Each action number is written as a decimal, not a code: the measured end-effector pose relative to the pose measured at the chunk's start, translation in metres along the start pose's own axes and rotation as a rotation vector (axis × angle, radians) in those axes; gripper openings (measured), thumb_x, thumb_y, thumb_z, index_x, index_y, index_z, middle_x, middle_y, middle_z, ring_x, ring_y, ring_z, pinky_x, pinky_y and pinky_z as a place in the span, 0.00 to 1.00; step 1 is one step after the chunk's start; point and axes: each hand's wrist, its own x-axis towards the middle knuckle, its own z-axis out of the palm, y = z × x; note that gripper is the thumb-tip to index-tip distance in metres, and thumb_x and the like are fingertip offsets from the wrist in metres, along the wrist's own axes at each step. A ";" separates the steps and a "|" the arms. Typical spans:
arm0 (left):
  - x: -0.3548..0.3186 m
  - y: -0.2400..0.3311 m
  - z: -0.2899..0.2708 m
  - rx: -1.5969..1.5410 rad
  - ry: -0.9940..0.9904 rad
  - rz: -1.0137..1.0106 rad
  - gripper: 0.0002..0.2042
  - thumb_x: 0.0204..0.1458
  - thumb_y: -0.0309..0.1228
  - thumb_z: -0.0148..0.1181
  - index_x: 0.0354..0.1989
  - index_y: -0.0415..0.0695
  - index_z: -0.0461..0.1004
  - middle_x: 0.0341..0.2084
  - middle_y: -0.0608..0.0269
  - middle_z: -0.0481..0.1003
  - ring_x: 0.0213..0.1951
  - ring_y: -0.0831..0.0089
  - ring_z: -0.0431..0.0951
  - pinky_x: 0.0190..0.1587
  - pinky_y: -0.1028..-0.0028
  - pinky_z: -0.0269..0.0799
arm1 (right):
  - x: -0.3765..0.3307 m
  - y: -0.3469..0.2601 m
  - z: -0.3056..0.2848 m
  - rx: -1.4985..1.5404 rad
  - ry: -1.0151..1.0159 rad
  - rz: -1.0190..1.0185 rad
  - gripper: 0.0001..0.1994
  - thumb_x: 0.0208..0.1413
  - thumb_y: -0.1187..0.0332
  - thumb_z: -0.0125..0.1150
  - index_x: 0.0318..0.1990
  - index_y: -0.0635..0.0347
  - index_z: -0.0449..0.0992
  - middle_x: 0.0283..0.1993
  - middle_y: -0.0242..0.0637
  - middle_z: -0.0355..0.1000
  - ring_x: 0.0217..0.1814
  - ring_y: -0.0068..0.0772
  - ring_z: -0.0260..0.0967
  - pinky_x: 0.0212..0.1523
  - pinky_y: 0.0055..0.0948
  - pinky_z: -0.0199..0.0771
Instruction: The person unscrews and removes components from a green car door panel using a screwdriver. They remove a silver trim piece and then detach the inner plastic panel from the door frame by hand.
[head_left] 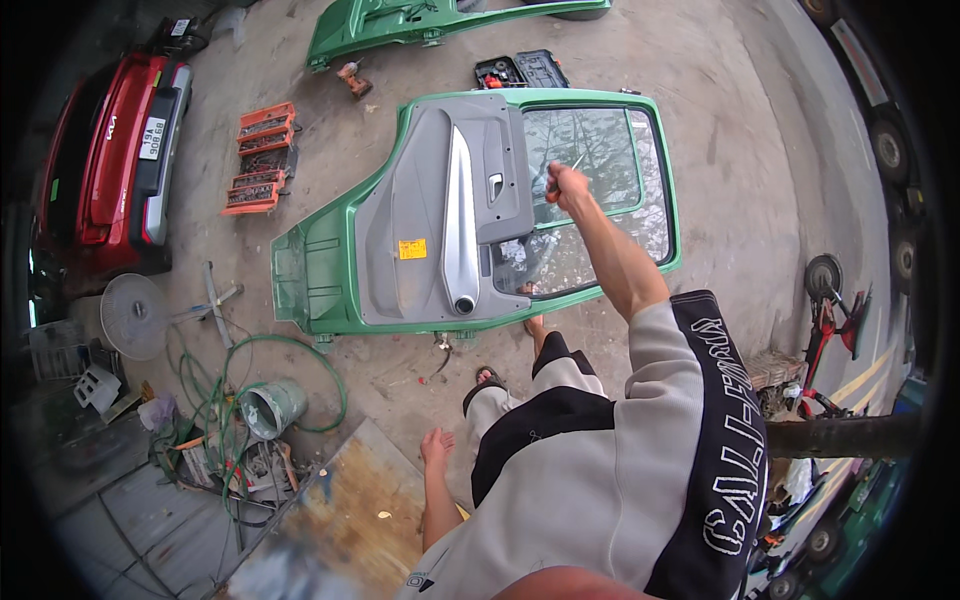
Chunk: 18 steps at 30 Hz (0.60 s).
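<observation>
A green vehicle door [350,318] lies flat on the ground with its inner side up. It has a grey trim panel [405,200], a long silver armrest [459,220] and a window glass [570,255]. Above the glass, my right hand [567,188] is closed round a screwdriver [552,197] with an orange handle; its thin shaft points up and away from the door. My left hand [437,447] hangs low at my side, fingers loosely stretched and holding nothing, apart from the door.
An orange cantilever toolbox [262,180] stands unfolded left of the door, near a cordless drill [354,79]. Beyond the door are an open black tool case [540,70] and another green door [375,28]. Further left are a red car [110,150], a fan [134,316], a bucket [273,410] and a coiled hose [300,340].
</observation>
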 end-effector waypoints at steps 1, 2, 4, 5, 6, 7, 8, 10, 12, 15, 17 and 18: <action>0.000 0.001 0.018 0.042 -0.013 0.005 0.20 0.66 0.42 0.54 0.60 0.44 0.67 0.41 0.52 0.82 0.33 0.64 0.82 0.36 0.67 0.76 | 0.038 -0.053 -0.003 0.188 -0.032 -0.108 0.11 0.66 0.64 0.60 0.35 0.62 0.73 0.24 0.32 0.67 0.21 0.26 0.62 0.18 0.30 0.61; -0.002 0.002 0.027 0.034 -0.007 0.010 0.20 0.66 0.42 0.54 0.60 0.44 0.67 0.41 0.52 0.82 0.33 0.64 0.82 0.36 0.67 0.76 | 0.056 -0.088 0.016 0.179 0.002 -0.153 0.10 0.66 0.64 0.61 0.37 0.62 0.72 0.25 0.33 0.68 0.21 0.26 0.63 0.17 0.29 0.61; -0.015 -0.002 0.031 -0.037 0.062 0.005 0.19 0.66 0.41 0.54 0.59 0.43 0.68 0.42 0.54 0.81 0.33 0.65 0.82 0.36 0.67 0.76 | 0.060 -0.106 0.053 0.175 0.026 -0.158 0.11 0.65 0.63 0.62 0.39 0.62 0.72 0.27 0.33 0.69 0.22 0.25 0.63 0.17 0.29 0.61; -0.020 -0.002 0.034 -0.037 0.081 0.002 0.19 0.66 0.41 0.54 0.59 0.43 0.68 0.42 0.54 0.81 0.33 0.65 0.82 0.36 0.67 0.76 | 0.054 -0.102 0.075 -0.033 0.001 -0.160 0.10 0.65 0.63 0.63 0.41 0.60 0.72 0.28 0.33 0.71 0.22 0.25 0.64 0.16 0.29 0.61; -0.020 0.004 0.053 -0.030 0.033 0.002 0.19 0.66 0.41 0.54 0.59 0.43 0.68 0.43 0.53 0.81 0.36 0.64 0.82 0.38 0.67 0.77 | 0.056 -0.110 0.084 -0.247 -0.012 -0.187 0.10 0.64 0.63 0.64 0.43 0.58 0.72 0.29 0.33 0.72 0.22 0.25 0.65 0.15 0.29 0.60; -0.018 0.012 0.070 -0.022 -0.018 0.002 0.18 0.66 0.41 0.54 0.58 0.43 0.69 0.44 0.53 0.80 0.38 0.64 0.82 0.39 0.67 0.77 | 0.054 -0.105 0.087 -0.420 -0.072 -0.187 0.11 0.62 0.63 0.65 0.45 0.56 0.72 0.32 0.34 0.74 0.21 0.26 0.66 0.13 0.31 0.59; -0.022 0.021 0.079 -0.023 -0.008 -0.004 0.18 0.66 0.41 0.54 0.58 0.43 0.69 0.44 0.53 0.80 0.38 0.64 0.82 0.39 0.67 0.77 | 0.038 -0.081 0.096 -0.588 -0.096 -0.197 0.12 0.61 0.63 0.64 0.46 0.57 0.72 0.32 0.34 0.75 0.21 0.26 0.66 0.12 0.32 0.59; -0.029 0.045 0.101 0.050 -0.085 0.074 0.18 0.67 0.41 0.54 0.57 0.43 0.70 0.45 0.54 0.80 0.40 0.65 0.82 0.41 0.67 0.77 | 0.004 -0.033 0.099 -0.900 -0.299 -0.183 0.14 0.59 0.60 0.65 0.47 0.57 0.74 0.33 0.35 0.77 0.21 0.28 0.69 0.12 0.35 0.66; -0.039 0.070 0.118 0.068 -0.097 0.101 0.18 0.67 0.41 0.54 0.57 0.43 0.70 0.45 0.54 0.80 0.40 0.65 0.82 0.41 0.67 0.77 | -0.043 0.026 0.081 -1.151 -0.422 -0.117 0.16 0.59 0.58 0.64 0.49 0.58 0.76 0.34 0.38 0.80 0.24 0.32 0.76 0.17 0.37 0.78; -0.051 0.100 0.142 0.070 -0.144 0.194 0.18 0.67 0.41 0.53 0.58 0.43 0.70 0.45 0.54 0.80 0.39 0.66 0.82 0.40 0.68 0.77 | -0.080 0.102 0.007 -1.581 -0.639 -0.303 0.20 0.50 0.56 0.68 0.47 0.58 0.78 0.39 0.48 0.80 0.42 0.50 0.80 0.40 0.46 0.81; -0.054 0.107 0.133 0.060 -0.129 0.252 0.18 0.67 0.41 0.53 0.58 0.43 0.69 0.45 0.54 0.80 0.39 0.66 0.82 0.40 0.69 0.77 | -0.114 0.140 -0.039 -1.599 -0.670 -0.241 0.19 0.50 0.56 0.68 0.45 0.57 0.80 0.41 0.49 0.80 0.47 0.52 0.79 0.49 0.45 0.78; -0.053 0.107 0.131 0.012 -0.115 0.255 0.18 0.68 0.40 0.53 0.59 0.43 0.68 0.45 0.54 0.80 0.39 0.65 0.82 0.40 0.68 0.76 | -0.123 0.150 -0.067 -1.569 -0.612 -0.224 0.18 0.51 0.57 0.68 0.45 0.56 0.81 0.41 0.47 0.81 0.44 0.51 0.81 0.44 0.45 0.83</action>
